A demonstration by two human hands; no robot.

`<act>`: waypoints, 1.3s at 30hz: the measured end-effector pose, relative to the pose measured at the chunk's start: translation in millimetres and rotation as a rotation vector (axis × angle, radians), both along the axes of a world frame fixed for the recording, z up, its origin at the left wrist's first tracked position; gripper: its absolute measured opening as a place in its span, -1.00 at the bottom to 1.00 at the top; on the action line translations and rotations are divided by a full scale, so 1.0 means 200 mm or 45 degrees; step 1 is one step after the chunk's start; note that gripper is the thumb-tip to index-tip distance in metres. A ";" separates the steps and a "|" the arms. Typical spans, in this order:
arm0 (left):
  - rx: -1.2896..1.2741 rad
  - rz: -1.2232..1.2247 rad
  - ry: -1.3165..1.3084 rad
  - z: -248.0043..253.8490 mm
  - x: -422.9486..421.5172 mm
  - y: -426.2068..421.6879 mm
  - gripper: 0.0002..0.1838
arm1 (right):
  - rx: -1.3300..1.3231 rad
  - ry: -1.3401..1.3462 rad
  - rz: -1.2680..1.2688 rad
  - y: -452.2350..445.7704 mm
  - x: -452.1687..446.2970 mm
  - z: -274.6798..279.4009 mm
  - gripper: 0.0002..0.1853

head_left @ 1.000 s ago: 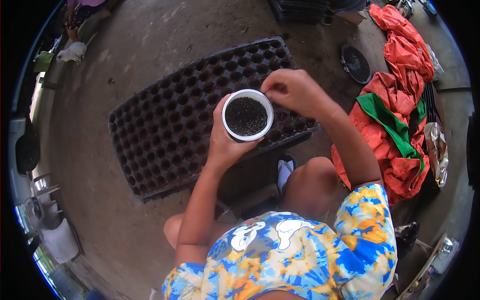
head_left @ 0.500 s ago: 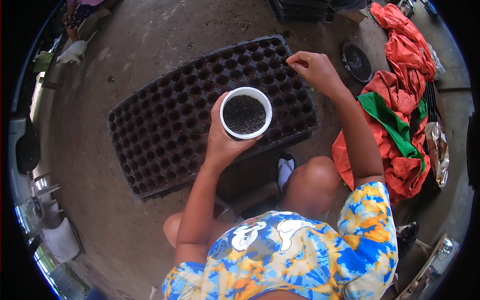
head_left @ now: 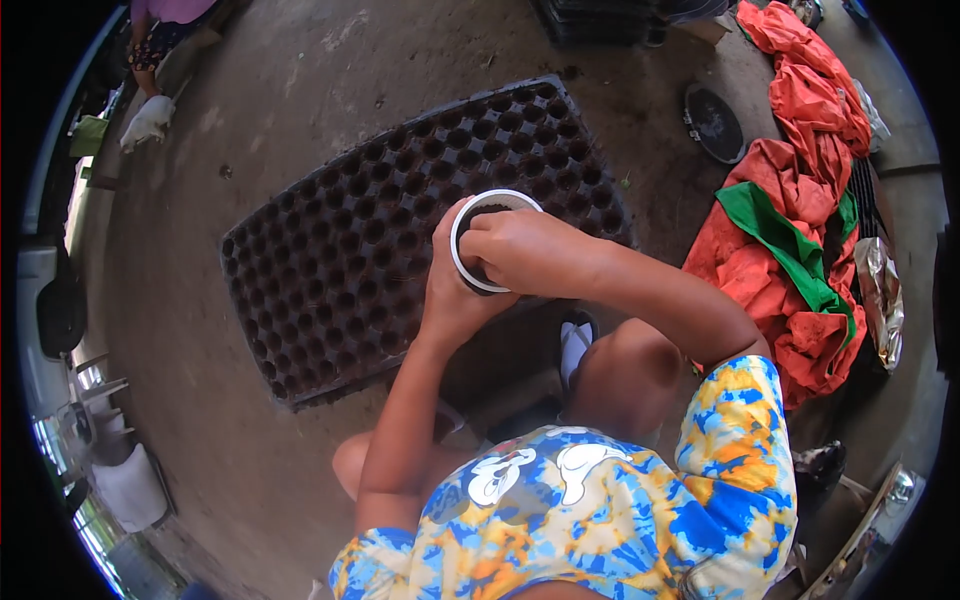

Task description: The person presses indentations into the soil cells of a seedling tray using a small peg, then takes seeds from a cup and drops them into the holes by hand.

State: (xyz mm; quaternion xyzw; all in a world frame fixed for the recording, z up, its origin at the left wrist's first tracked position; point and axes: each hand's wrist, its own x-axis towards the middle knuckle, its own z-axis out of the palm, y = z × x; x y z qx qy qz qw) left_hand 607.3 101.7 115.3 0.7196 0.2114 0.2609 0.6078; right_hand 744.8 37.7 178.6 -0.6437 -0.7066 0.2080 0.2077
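A round cup with a white rim point(head_left: 503, 195) is gripped by my left hand point(head_left: 453, 290), its fingers wrapped round the side. Dark, small grains, like seeds, show inside it. My right hand point(head_left: 532, 247) reaches over the rim with bent fingers dipped into the cup. The fingertips are hidden, so what they pinch cannot be made out. Beneath both hands, a black seedling tray point(head_left: 345, 240) lies on the ground, its rows of round cells dark inside.
Red tarpaulin point(head_left: 800, 190) with a green strip point(head_left: 780, 240) lies crumpled on the right. Near it is a round black lid-like disc point(head_left: 714, 122). Black trays point(head_left: 592, 22) are stacked at the back. Another person point(head_left: 165, 35) is at top left, their gloved hand point(head_left: 148, 122) lowered.
My right hand has moved from above the tray's far right corner down and left into the cup. The cup stays in my left hand, slightly tilted now.
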 end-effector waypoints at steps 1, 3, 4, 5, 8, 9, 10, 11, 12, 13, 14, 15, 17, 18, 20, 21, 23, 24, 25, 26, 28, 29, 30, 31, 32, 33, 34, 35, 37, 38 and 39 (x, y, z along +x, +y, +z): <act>-0.007 0.007 -0.022 -0.01 0.01 0.00 0.14 | 0.028 0.115 -0.048 0.01 0.02 0.02 -0.83; -0.032 0.017 -0.052 0.00 0.01 0.00 0.13 | 0.079 0.347 -0.141 0.02 0.11 0.09 -0.84; -0.115 0.010 -0.100 -0.01 0.01 0.00 0.13 | 0.115 0.445 -0.242 0.02 0.18 0.11 -0.87; -0.094 0.007 -0.127 -0.02 0.01 0.01 0.12 | 0.072 0.477 -0.351 0.02 0.26 0.11 -0.87; -0.039 0.017 -0.142 -0.03 -0.01 0.04 0.12 | -0.079 0.261 -0.609 0.01 0.53 0.01 -0.87; -0.022 0.025 -0.141 -0.03 -0.01 0.04 0.12 | -0.127 0.233 -0.608 0.00 0.59 -0.06 -0.85; -0.055 0.019 -0.157 -0.03 -0.01 0.04 0.12 | -0.175 0.205 -0.607 -0.01 0.64 -0.12 -0.84; -0.088 0.015 -0.173 -0.04 -0.01 0.04 0.12 | -0.176 0.174 -0.621 -0.01 0.66 -0.15 -0.83; -0.121 0.012 -0.189 -0.04 -0.01 0.04 0.12 | -0.177 0.145 -0.634 -0.01 0.68 -0.19 -0.82; -0.090 0.013 -0.175 -0.04 -0.01 0.04 0.12 | -0.179 0.117 -0.646 -0.01 0.68 -0.19 -0.82; -0.061 0.014 -0.161 -0.03 -0.01 0.04 0.12 | -0.186 0.115 -0.658 -0.01 0.68 -0.20 -0.82; -0.031 0.014 -0.147 -0.03 0.00 0.04 0.12 | -0.192 0.113 -0.672 -0.01 0.68 -0.20 -0.82; -0.044 0.009 -0.156 -0.04 0.00 0.04 0.12 | -0.137 0.093 -0.697 -0.01 0.65 -0.14 -0.83; -0.051 0.007 -0.161 -0.05 0.00 0.04 0.12 | -0.076 0.075 -0.707 -0.01 0.62 -0.11 -0.84; -0.079 -0.005 -0.166 -0.04 0.00 0.04 0.12 | 0.128 0.073 -0.570 -0.01 0.51 -0.01 -0.86; -0.093 -0.009 -0.169 -0.04 0.00 0.03 0.12 | 0.268 0.090 -0.423 -0.01 0.43 0.04 -0.88; -0.080 0.000 -0.139 -0.03 0.01 0.03 0.12 | 0.228 0.123 -0.126 0.00 0.24 0.09 -0.90; -0.072 0.004 -0.125 -0.02 0.01 0.02 0.12 | 0.061 0.074 -0.040 0.00 0.16 0.09 -0.87; -0.046 0.028 -0.077 0.00 0.01 0.02 0.12 | -0.047 0.053 -0.026 0.00 0.09 0.07 -0.88; -0.031 0.032 -0.062 0.00 0.00 0.02 0.12 | 0.035 -0.070 0.039 0.01 0.03 0.06 -0.85; -0.002 0.040 -0.029 0.00 0.00 0.03 0.12 | -0.024 -0.220 0.092 0.04 -0.01 0.04 -0.82; -0.011 0.055 -0.020 -0.01 -0.01 0.03 0.12 | -0.015 -0.191 0.099 0.05 -0.01 0.03 -0.83; -0.010 0.054 -0.024 -0.01 -0.01 0.03 0.12 | -0.007 -0.163 0.104 0.06 0.00 0.02 -0.83; -0.010 0.052 -0.028 -0.01 -0.01 0.03 0.12 | 0.001 -0.134 0.108 0.07 0.01 0.02 -0.84; -0.010 0.050 -0.032 -0.01 0.00 0.04 0.13 | -0.017 0.008 0.056 0.08 0.03 0.04 -0.84; -0.033 0.050 -0.050 -0.01 0.00 0.04 0.13 | -0.035 0.151 0.005 0.10 0.05 0.06 -0.85; -0.055 0.051 -0.068 -0.01 0.00 0.04 0.13 | -0.052 0.293 -0.046 0.11 0.09 0.08 -0.85; -0.075 0.052 -0.087 -0.01 0.00 0.04 0.14 | 0.090 0.381 -0.107 0.12 0.14 0.08 -0.86; -0.045 0.043 -0.116 -0.03 -0.01 0.06 0.14 | -0.027 0.479 -0.304 0.15 0.32 0.10 -0.87; -0.049 0.039 -0.134 -0.03 -0.01 0.06 0.14 | -0.009 0.450 -0.406 0.16 0.42 0.06 -0.87; -0.064 0.038 -0.141 -0.04 -0.01 0.06 0.13 | 0.006 0.346 -0.459 0.18 0.53 0.01 -0.87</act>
